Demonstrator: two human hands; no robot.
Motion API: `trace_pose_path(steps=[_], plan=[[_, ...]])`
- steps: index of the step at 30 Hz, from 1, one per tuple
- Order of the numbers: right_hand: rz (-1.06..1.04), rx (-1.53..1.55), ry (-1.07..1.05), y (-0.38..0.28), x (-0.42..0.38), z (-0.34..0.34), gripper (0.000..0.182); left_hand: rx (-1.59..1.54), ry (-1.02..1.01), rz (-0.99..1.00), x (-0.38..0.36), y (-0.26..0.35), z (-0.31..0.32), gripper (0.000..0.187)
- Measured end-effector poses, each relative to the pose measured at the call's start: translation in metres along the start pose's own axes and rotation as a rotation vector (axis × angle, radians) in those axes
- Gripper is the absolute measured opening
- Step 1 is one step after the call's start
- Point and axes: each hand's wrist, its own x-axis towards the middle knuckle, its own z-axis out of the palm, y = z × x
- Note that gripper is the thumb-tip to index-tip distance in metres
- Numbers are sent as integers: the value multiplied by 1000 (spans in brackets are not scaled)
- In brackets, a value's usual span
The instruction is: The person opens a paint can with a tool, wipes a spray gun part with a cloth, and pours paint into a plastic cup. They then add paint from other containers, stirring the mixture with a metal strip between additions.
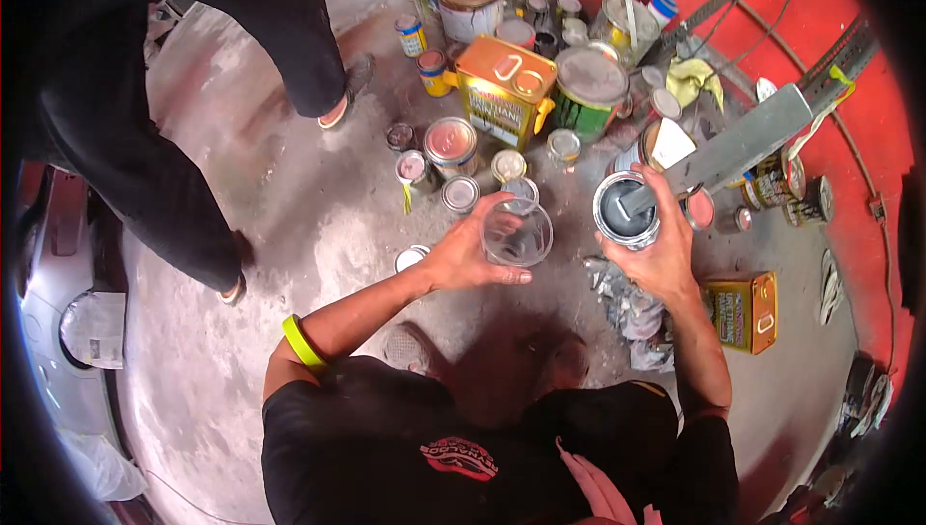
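Observation:
My left hand (468, 253) is closed around a clear plastic cup (521, 247), which looks empty. To its right, my right hand (666, 260) grips a small open paint can (625, 221) with dark grey paint inside. A flat grey stirring stick (738, 144) leans out of this can toward the upper right, its lower end at the paint. The cup and the can are held apart, above the floor.
Ahead on the concrete floor (260, 149) stand several paint tins, among them a yellow rectangular can (506, 81) and a green can (588, 91). Another rectangular can (748, 311) stands at right. A person in black trousers (145, 178) stands at left, beside a silver car part (63, 274).

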Motion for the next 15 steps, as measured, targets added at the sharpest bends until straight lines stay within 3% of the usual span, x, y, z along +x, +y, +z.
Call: trace_pose_path(steps=[2,5,8,10,12,15], plan=[[-71,-25,19,-15,20,-9,85,-46,20,-3,4,13,-4,115],[-163,-100,-116,-35,44,-18,88,-105,40,-34,6,27,-9,109],[-191,-270,-257,-50,63,-26,91,62,34,16,7,28,-12,103],[-170,-347,-336,-61,74,-26,92,9,138,79,9,24,-13,99],[-470,-404,-286,-68,83,-22,92,-26,170,91,12,23,-13,100],[-541,-481,-346,-73,89,-14,90,-8,233,110,13,27,-15,100]])
